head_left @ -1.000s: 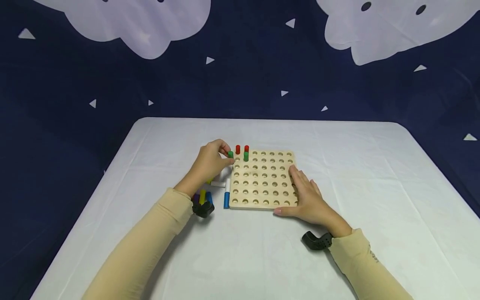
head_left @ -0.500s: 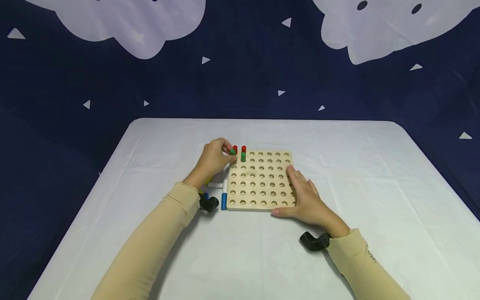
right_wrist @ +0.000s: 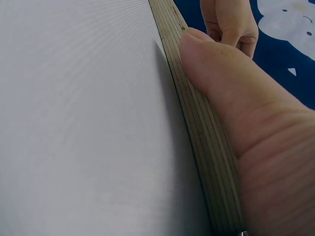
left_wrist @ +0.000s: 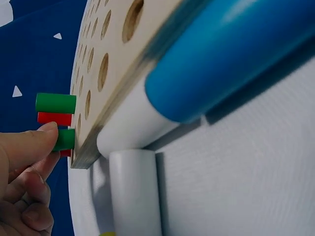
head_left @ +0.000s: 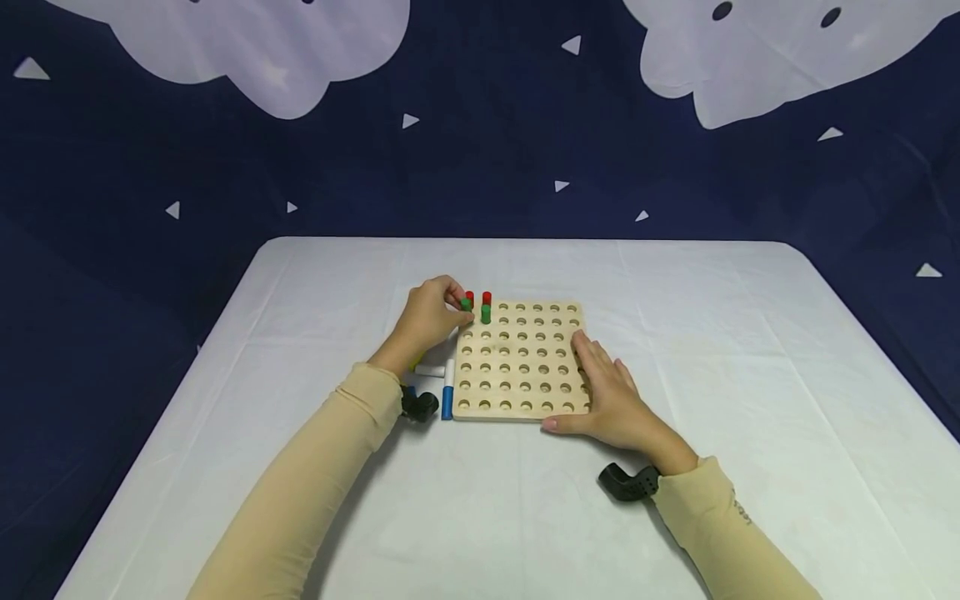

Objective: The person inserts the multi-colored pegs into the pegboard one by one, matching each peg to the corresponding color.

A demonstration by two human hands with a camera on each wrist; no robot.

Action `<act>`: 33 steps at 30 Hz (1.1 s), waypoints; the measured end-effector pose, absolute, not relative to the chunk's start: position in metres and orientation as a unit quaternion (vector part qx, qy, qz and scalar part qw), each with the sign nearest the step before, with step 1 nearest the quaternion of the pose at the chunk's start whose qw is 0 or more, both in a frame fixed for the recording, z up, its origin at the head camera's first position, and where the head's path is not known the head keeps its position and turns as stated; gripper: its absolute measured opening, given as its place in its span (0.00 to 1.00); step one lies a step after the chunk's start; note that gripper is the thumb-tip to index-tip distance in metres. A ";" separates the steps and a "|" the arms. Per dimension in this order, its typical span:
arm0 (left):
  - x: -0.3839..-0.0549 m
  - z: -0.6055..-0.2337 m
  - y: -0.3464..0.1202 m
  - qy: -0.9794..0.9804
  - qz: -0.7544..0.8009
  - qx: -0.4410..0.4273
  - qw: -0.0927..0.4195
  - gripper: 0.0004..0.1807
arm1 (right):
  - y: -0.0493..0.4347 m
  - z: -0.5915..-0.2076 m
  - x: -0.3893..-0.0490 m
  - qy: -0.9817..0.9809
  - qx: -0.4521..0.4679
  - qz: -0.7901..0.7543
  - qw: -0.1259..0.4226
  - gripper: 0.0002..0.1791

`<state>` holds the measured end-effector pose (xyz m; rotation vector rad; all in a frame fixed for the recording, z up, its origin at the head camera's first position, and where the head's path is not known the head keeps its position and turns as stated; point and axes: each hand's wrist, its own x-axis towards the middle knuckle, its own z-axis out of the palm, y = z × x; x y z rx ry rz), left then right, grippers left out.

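Note:
A square wooden pegboard (head_left: 513, 360) with rows of round holes lies on the table. At its far left corner my left hand (head_left: 429, 318) pinches a green peg (left_wrist: 65, 139) between thumb and fingertips; the peg stands upright at the left end of the second row, its lower end right at the board's face. Beside it rises another green peg (head_left: 486, 315). Behind them, two red pegs (head_left: 487, 297) (head_left: 470, 296) stand in the far row. My right hand (head_left: 613, 402) rests on the near right corner, thumb (right_wrist: 216, 64) along the near edge and fingers extended on the right edge.
Loose pegs lie left of the board: a blue peg (head_left: 447, 403) and a white peg (head_left: 449, 372) end to end along its edge, and another white peg (head_left: 431, 371) crosswise. Further pegs are mostly hidden under the left forearm. Black wrist cameras (head_left: 628, 482) hang near the table.
My left hand has carried the green peg rightward from just outside the board's left edge onto the second row, then stays nearly still. My right hand keeps its place on the corner.

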<state>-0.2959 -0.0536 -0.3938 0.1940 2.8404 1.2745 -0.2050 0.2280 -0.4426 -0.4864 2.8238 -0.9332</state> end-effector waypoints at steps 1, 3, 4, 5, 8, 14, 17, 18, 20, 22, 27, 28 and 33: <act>-0.296 -0.394 -0.054 0.911 0.407 0.062 0.013 0.13 | 0.228 -0.443 -0.205 0.935 -0.161 -0.309 0.064 0.77; -0.296 -0.396 -0.054 0.912 0.404 0.065 0.019 0.14 | 0.228 -0.443 -0.205 0.935 -0.161 -0.308 0.064 0.77; -0.295 -0.397 -0.054 0.913 0.402 0.065 0.023 0.14 | 0.227 -0.443 -0.205 0.935 -0.162 -0.308 0.064 0.77; -0.295 -0.397 -0.055 0.914 0.400 0.067 0.026 0.14 | 0.227 -0.443 -0.205 0.935 -0.162 -0.308 0.065 0.77; -0.295 -0.398 -0.057 0.916 0.394 0.071 0.028 0.14 | 0.225 -0.443 -0.206 0.935 -0.165 -0.307 0.066 0.77; -0.293 -0.395 -0.068 0.913 0.399 0.076 0.034 0.15 | 0.225 -0.442 -0.206 0.937 -0.161 -0.302 0.069 0.77; -0.290 -0.393 -0.081 0.914 0.397 0.079 0.031 0.14 | 0.226 -0.442 -0.206 0.939 -0.159 -0.298 0.070 0.77; -0.289 -0.392 -0.086 0.915 0.394 0.077 0.030 0.14 | 0.227 -0.442 -0.206 0.939 -0.157 -0.297 0.070 0.77; -0.284 -0.391 -0.097 0.919 0.386 0.070 0.030 0.14 | 0.227 -0.441 -0.206 0.940 -0.155 -0.297 0.071 0.78; -0.277 -0.391 -0.109 0.922 0.380 0.058 0.036 0.14 | 0.227 -0.441 -0.206 0.939 -0.155 -0.298 0.070 0.78; -0.257 -0.389 -0.135 0.935 0.345 0.029 0.078 0.16 | 0.228 -0.441 -0.205 0.938 -0.160 -0.299 0.067 0.77; -0.254 -0.389 -0.138 0.937 0.336 0.025 0.090 0.17 | 0.228 -0.441 -0.206 0.938 -0.162 -0.300 0.067 0.77; -0.240 -0.389 -0.147 0.943 0.302 0.023 0.141 0.19 | 0.226 -0.443 -0.206 0.936 -0.164 -0.306 0.068 0.77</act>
